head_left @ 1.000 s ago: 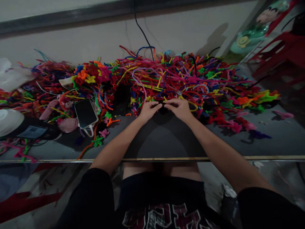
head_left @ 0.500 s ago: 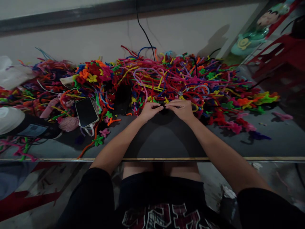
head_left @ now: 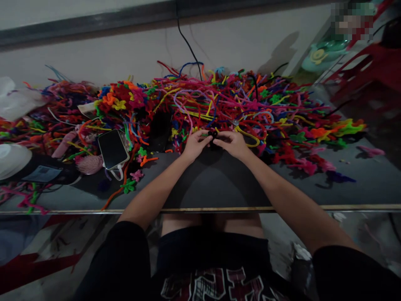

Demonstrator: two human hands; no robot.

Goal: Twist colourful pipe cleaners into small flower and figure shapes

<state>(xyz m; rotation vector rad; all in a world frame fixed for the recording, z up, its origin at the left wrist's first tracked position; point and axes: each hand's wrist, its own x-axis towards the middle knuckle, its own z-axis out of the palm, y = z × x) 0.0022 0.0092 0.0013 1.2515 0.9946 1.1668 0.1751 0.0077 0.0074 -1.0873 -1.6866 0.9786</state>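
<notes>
Table rim (head_left: 216,208): ran along the near side, with room on the tabletop (head_left: 216,184) between the forearms (head_left: 158,190).
Left hand (head_left: 196,146): pinched a small dark piece (head_left: 213,134).
Right hand (head_left: 233,144): pinched its other side.
Dark piece: sat between both hands, before the pile (head_left: 200,96); whether finished, could not be told.
Shaped already: green flower (head_left: 128,186), pink flower (head_left: 136,174).
Unshaped: many loose stems (head_left: 206,113) in the pile.
Wall (head_left: 125,54): bounded the far side.

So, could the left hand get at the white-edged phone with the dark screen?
Probably yes: the phone lies face up, its screen uncovered, off to the left. But the left hand seems busy pinching a small dark piece.
</notes>
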